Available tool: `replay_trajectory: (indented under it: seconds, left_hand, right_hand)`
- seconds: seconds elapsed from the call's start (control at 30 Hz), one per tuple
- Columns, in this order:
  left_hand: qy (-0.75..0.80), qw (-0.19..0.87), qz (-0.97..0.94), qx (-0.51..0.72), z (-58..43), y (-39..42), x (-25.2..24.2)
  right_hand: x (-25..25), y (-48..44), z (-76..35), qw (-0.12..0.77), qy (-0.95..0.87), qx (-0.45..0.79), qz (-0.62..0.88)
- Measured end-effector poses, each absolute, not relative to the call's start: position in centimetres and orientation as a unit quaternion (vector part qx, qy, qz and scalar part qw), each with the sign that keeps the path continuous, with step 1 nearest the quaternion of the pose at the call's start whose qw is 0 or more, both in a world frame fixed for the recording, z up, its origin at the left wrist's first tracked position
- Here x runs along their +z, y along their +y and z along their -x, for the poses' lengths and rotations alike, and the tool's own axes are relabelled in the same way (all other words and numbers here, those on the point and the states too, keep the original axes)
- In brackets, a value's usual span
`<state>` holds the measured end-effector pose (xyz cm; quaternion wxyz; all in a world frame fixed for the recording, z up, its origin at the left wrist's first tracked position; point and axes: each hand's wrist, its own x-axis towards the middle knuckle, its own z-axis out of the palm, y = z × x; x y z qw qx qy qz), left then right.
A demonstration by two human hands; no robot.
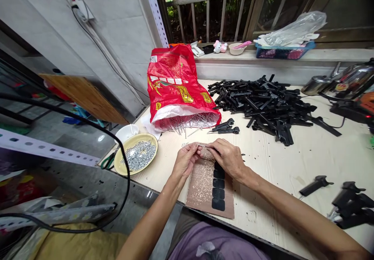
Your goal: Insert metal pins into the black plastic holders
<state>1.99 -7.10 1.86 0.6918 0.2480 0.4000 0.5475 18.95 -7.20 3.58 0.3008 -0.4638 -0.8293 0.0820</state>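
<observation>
Both hands meet over the top of a brown board (201, 190) at the table's front edge. Between them is a thin metal rod (202, 145), pinched at its left end by my left hand (187, 159) and at its right end by my right hand (226, 155). Black rectangular pads (218, 193) form a column on the board's right side, and pale crumbs are scattered on its left. Just beyond the hands, a few black plastic pieces (224, 127) lie beside a red bag (181, 84), whose open mouth shows many metal rods (187, 122).
A yellow bowl (119, 162) of small metal parts and green-handled scissors (108, 161) are at the left edge. A large pile of black pieces (263, 104) lies at the back, more (350, 203) at right. A kettle (350, 81) stands back right; a black cable (127, 174) loops at left.
</observation>
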Motion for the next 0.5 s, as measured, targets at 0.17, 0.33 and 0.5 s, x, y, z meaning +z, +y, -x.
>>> replay_trajectory:
  seconds: [0.17,0.33,0.5]
  left_hand:
    - [0.404,0.677,-0.269,0.553,-2.48,-7.23,1.99]
    - [0.444,0.597,-0.335,0.579,-2.67,-7.34,1.69]
    - [0.497,0.487,-0.43,0.575,-2.73,-7.62,1.5]
  right_hand:
    - [4.14,-7.75,-19.3,0.272,-0.833,0.038,0.48]
    - [4.45,-8.01,-19.29,0.264,-0.834,0.022,0.484]
    - [4.31,-8.14,-19.44,0.274,-0.827,0.025,0.49]
